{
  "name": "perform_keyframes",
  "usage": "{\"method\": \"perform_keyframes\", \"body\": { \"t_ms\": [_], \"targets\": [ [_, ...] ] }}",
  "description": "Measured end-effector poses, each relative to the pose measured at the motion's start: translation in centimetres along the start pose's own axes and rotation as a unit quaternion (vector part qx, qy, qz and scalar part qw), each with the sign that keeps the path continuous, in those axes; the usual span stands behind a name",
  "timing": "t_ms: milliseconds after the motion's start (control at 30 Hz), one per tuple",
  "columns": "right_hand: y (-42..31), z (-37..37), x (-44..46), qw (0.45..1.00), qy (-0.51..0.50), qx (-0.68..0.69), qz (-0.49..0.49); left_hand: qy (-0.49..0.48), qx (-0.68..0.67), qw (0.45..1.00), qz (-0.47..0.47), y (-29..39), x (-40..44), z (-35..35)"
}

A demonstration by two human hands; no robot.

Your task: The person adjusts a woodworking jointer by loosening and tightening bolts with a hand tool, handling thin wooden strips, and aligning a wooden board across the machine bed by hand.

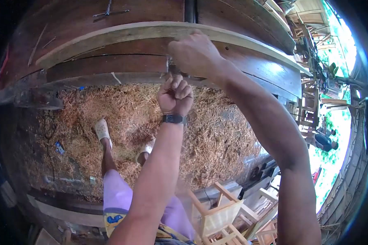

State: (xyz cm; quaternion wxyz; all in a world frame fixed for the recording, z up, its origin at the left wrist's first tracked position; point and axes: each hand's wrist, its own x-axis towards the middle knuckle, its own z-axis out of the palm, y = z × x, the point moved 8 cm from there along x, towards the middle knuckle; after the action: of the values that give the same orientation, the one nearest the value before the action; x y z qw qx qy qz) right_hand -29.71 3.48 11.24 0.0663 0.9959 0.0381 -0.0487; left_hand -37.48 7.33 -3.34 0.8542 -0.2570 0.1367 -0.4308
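Observation:
My left hand (175,95), with a dark band on its wrist, is closed, its curled fingers at the near edge of the wooden bench (147,63). Just beyond it my right hand (195,53) is bent over the bench beside a long pale board (122,34), fingers closed and mostly hidden. Between the hands a small metal piece (167,64) stands at the bench edge; its full shape is hidden, and what each hand grips cannot be made out.
A metal bar tool (109,13) lies on the wood at the top. Shavings (216,134) cover the ground around my feet. A wooden stool (218,216) stands at the lower right, near other wooden frames. Another person (325,141) is far off at the right.

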Motion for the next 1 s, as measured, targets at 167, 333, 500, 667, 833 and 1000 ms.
{"method": "perform_keyframes", "body": {
  "t_ms": [167, 333, 500, 667, 833, 1000],
  "targets": [
    [-0.6, 0.5, 0.9, 1.0, -0.023, -0.003, -0.011, -0.026, 0.011, 1.0, -0.008, 0.3, 0.4, 0.0],
    [0.1, 0.8, 1.0, 1.0, -0.014, 0.0, -0.012, -0.027, 0.031, 0.999, -0.008, 0.7, 0.8, -0.5],
    [0.2, 0.9, 0.6, 0.999, 0.003, -0.024, -0.026, -0.023, 0.071, 0.997, -0.024, 0.8, 0.7, -0.4],
    [0.8, 1.3, 0.7, 1.0, -0.014, -0.003, -0.013, -0.013, 0.081, 0.997, -0.009, 0.9, 0.9, -1.2],
    [0.5, 0.8, 0.9, 1.0, -0.011, -0.017, -0.021, -0.01, 0.084, 0.996, -0.013, 0.8, 0.9, -1.1],
    [0.9, 0.7, 1.3, 1.0, 0.012, -0.02, -0.02, 0.017, 0.1, 0.995, -0.001, 0.8, 1.3, -1.1]
  ]
}}
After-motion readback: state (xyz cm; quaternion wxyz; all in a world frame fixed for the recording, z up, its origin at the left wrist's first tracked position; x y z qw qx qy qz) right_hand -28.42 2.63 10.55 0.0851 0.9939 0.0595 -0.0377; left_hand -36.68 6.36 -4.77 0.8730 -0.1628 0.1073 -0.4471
